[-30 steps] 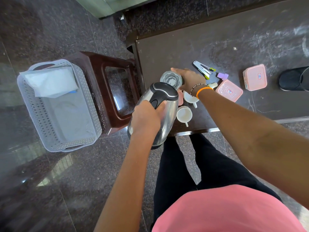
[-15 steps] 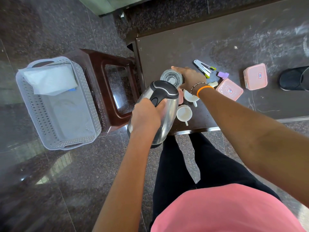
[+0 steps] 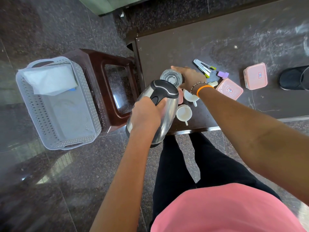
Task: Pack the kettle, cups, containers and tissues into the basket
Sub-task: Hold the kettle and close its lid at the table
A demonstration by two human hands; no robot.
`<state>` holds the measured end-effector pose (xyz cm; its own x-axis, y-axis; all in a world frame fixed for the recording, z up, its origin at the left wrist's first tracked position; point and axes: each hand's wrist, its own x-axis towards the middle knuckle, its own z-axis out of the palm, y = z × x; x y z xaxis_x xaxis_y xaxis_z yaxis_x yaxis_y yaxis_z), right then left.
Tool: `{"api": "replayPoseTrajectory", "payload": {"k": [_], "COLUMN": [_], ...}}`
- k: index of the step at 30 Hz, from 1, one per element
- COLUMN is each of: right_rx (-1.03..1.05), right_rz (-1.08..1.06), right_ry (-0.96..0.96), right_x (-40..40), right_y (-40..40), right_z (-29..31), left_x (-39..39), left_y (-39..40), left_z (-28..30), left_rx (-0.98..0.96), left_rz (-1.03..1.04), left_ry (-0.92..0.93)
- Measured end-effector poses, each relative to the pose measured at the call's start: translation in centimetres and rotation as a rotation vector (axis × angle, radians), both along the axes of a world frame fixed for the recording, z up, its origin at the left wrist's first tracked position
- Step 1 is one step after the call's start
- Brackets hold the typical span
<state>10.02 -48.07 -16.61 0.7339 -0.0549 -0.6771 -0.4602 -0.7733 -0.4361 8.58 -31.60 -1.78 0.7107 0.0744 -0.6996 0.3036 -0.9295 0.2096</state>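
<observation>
On the brown stool (image 3: 115,91) at nine o'clock sits the pale perforated basket (image 3: 55,104), long axis running from eleven to five o'clock; inside it, a white tissue pack (image 3: 50,80) lies across the far end, over something blue that is mostly hidden. At centre the left hand (image 3: 145,113) grips the black handle of the steel kettle (image 3: 160,108), held over the near left corner of the desk (image 3: 217,41), lid end toward twelve o'clock and base toward six. Just beyond it, the right hand (image 3: 189,77) wraps round a clear glass (image 3: 171,77) standing on the desk. Two white cups (image 3: 184,113) stand at the kettle's three o'clock side, the farther one partly hidden by the wrist. Two lidded pink containers (image 3: 229,88) lie further toward three o'clock; their contents cannot be seen. A black object (image 3: 294,77) is cut off by the right edge.
</observation>
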Motion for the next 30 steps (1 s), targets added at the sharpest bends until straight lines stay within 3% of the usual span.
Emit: {"api": "replayPoseTrajectory", "payload": {"k": [30], "right_rx": [-0.008], "right_rz": [0.038], "right_ry": [-0.004], "right_x": [0.11], "right_y": [-0.09], "right_z": [0.19], "left_x": [0.22], "left_y": [-0.13], "left_z": [0.15], "left_rx": [-0.021], "left_rz": [0.016], "left_ry": [-0.001]}}
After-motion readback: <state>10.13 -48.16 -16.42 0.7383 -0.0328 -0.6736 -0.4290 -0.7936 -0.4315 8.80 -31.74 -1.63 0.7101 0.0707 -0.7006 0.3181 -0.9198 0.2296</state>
